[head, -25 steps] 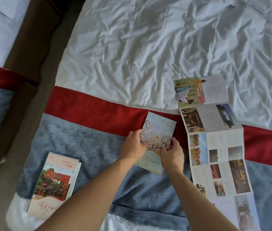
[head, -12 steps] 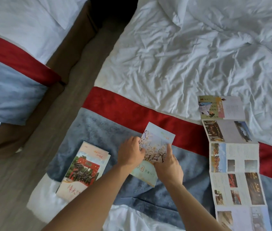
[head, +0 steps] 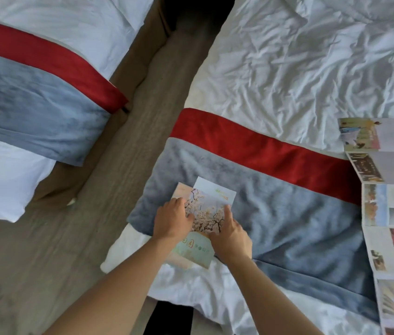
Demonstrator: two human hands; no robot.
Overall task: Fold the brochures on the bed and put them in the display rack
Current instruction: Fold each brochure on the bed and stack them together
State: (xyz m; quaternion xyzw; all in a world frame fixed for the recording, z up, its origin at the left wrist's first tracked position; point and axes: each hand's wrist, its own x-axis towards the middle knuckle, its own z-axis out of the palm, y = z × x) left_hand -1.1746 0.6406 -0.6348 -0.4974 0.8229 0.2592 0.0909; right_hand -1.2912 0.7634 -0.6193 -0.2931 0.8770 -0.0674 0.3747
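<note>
A folded brochure with a blossom picture (head: 211,204) lies at the bed's left edge, on the blue runner (head: 287,213). It sits on top of another folded brochure (head: 178,191), of which only a pale strip shows at the left and bottom. My left hand (head: 173,220) grips its left side and my right hand (head: 231,235) presses its right side. A long unfolded brochure (head: 389,213) with several photo panels lies stretched out at the right. No display rack is in view.
The runner's red band (head: 251,143) crosses the crumpled white duvet (head: 300,56). A second bed (head: 34,105) stands to the left, across a strip of brown floor (head: 142,122). The bed's corner and edge are right beside my hands.
Both hands have carried the blossom brochure left and set it over the folded red-building brochure, which is now mostly covered. The view has swung left, showing the second bed.
</note>
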